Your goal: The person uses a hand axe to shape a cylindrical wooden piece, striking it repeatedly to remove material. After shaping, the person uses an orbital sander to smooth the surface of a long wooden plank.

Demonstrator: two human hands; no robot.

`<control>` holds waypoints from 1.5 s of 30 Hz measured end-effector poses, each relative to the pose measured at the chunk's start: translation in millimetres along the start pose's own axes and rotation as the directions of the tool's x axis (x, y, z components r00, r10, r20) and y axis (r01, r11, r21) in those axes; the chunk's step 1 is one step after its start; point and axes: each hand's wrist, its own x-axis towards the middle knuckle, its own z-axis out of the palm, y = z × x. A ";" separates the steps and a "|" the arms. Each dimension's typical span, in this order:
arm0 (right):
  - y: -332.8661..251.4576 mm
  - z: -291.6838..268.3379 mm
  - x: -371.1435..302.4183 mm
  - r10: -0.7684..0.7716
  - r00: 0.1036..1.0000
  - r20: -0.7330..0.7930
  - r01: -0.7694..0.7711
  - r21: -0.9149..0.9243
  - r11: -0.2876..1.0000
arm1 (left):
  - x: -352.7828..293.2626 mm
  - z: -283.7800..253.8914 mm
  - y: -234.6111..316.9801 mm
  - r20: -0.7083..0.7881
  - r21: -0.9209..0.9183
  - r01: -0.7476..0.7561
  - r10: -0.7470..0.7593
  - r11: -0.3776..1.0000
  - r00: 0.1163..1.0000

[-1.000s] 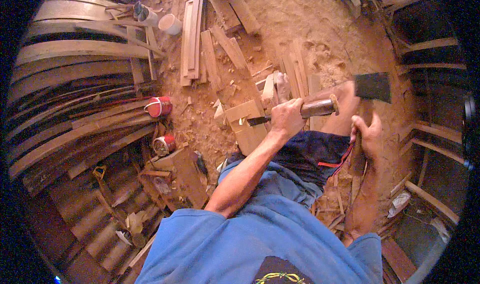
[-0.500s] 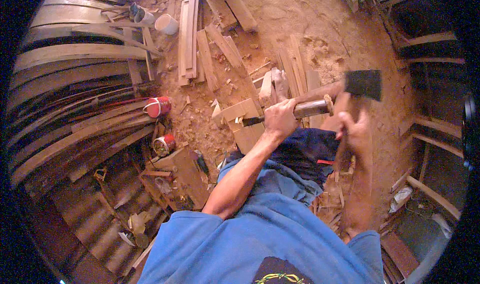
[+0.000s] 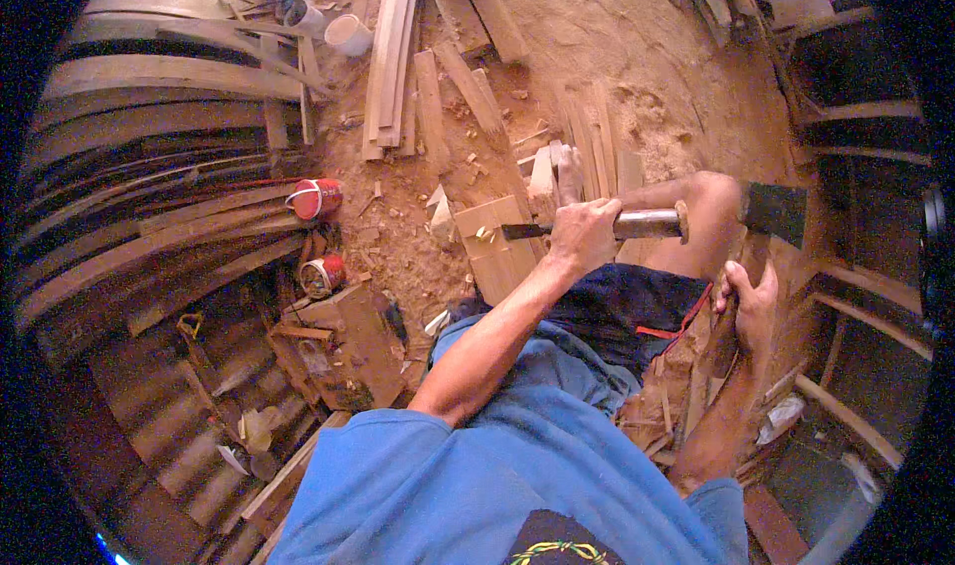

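Head view | I see left grip wrapped round the chisel, its blade over the right edge of the board, contact unclear | right grip curled round the hatchet | an off-centre strike could, I judge, skid onto left grip

Warm light fades toward dark, grainy, bowed edges.

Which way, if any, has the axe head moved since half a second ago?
Yes: judged against the wooden block under the chisel, the axe head has shifted right and down the picture.
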 end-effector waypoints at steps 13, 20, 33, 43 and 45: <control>8.7 22.0 -0.4 0.133 0.983 0.124 -0.127 -0.049 0.991 | -9.3 -10.4 -12.7 -0.090 -0.001 -0.024 0.024 1.000 0.996; 5.9 61.1 -0.1 0.071 0.969 0.236 -0.037 -0.148 0.988 | -14.0 -17.6 -14.8 -0.019 -0.010 0.011 -0.011 1.000 1.000; 16.2 58.0 5.0 0.019 0.970 0.242 0.035 -0.219 0.975 | -19.1 -17.4 -23.2 -0.081 0.007 0.022 -0.021 1.000 0.996; 31.5 56.1 21.2 0.006 0.982 0.187 0.019 -0.132 0.991 | -18.8 -16.5 -22.7 -0.061 0.027 0.041 -0.039 0.999 0.997; 28.7 59.8 19.9 -0.004 0.958 0.287 0.036 -0.107 0.994 | -18.4 -16.6 -22.5 -0.111 0.016 0.036 -0.034 0.999 0.993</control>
